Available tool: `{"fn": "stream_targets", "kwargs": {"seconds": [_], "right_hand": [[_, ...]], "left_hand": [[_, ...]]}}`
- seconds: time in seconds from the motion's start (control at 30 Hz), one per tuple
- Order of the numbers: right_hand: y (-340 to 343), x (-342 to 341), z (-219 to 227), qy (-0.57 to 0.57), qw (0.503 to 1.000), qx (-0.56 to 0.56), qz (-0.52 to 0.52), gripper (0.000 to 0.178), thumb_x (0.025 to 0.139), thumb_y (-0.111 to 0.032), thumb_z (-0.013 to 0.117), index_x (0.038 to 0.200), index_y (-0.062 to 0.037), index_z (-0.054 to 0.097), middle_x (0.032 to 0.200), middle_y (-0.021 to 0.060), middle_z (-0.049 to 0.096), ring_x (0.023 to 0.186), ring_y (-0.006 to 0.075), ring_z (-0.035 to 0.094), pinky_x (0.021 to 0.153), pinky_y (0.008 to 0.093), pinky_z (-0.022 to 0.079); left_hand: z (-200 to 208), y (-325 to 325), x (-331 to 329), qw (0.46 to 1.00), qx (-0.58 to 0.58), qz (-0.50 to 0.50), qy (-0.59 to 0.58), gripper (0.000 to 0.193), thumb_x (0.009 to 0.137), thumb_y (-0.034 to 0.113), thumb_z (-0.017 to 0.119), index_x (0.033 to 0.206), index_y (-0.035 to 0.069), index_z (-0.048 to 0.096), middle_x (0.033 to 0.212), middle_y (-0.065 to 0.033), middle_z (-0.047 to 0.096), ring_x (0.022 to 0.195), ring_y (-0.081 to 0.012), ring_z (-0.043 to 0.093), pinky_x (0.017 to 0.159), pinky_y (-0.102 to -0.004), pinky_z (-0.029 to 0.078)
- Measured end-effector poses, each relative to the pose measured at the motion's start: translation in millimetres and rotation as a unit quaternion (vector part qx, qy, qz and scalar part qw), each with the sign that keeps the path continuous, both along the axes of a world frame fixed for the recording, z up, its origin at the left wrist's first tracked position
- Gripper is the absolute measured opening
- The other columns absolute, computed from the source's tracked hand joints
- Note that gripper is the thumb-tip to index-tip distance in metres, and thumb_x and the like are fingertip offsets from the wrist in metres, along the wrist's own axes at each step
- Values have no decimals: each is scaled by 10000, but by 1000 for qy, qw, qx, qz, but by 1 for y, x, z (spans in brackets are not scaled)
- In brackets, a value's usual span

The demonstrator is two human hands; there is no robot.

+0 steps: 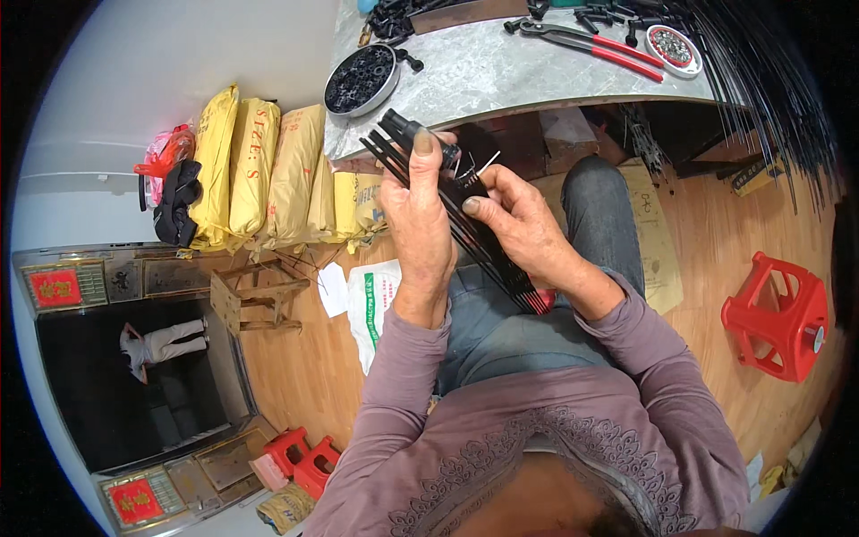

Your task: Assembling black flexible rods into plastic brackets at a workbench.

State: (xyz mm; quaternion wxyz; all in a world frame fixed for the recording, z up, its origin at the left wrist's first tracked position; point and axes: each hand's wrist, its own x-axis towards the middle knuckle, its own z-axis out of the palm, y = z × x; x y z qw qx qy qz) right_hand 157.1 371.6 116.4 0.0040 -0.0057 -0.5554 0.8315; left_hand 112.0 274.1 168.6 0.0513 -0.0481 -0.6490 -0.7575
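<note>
Over my lap I hold a folded black umbrella frame, a bundle of thin black ribs with a thick black tube at its upper end. My left hand is closed round the upper part, its thumb laid along the tube and several rib ends sticking out to the left. My right hand pinches the ribs just below, thumb against fingers. By its forefinger a thin pale stick juts out; I cannot make out what it belongs to. The lower ribs reach down to my thighs, beside something small and red.
Ahead stands a grey marbled table with a bowl of small black parts, red-handled pliers and a dish of small metal pieces. Long black rods overhang its right end. Yellow sacks and a red stool flank me.
</note>
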Motion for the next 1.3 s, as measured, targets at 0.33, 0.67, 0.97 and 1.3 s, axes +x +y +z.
{"fn": "stream_targets", "kwargs": {"seconds": [0.33,0.67,0.97,1.3], "right_hand": [[3,-2,-4,8,998,58,16,141,916,-118,580,994,-1,582,824,-28,564,768,46,483,672,208,423],[10,-3,-5,5,1000,15,17,173,939,-124,563,1056,-2,597,850,-32,587,754,36,502,660,204,446],[32,-17,-23,-13,995,-91,26,209,955,-177,556,1084,-15,579,869,-8,617,711,59,583,624,216,510],[45,-16,-24,-41,990,-110,83,188,946,-192,565,1023,-21,569,806,22,610,686,120,614,637,268,521]], "left_hand": [[4,-2,-3,997,60,-51,-25,251,931,265,610,1014,29,590,935,-72,651,845,-127,590,761,-265,478],[20,2,-21,993,24,-116,2,393,891,178,656,1194,-18,500,992,-113,650,877,-153,614,811,-274,491],[22,25,-60,954,121,-273,-24,459,933,324,585,1216,-20,474,871,-48,576,790,-147,599,701,-285,538],[29,33,-177,816,372,-419,-141,372,952,399,506,1021,40,571,782,-18,512,721,-182,522,660,-391,492]]}}
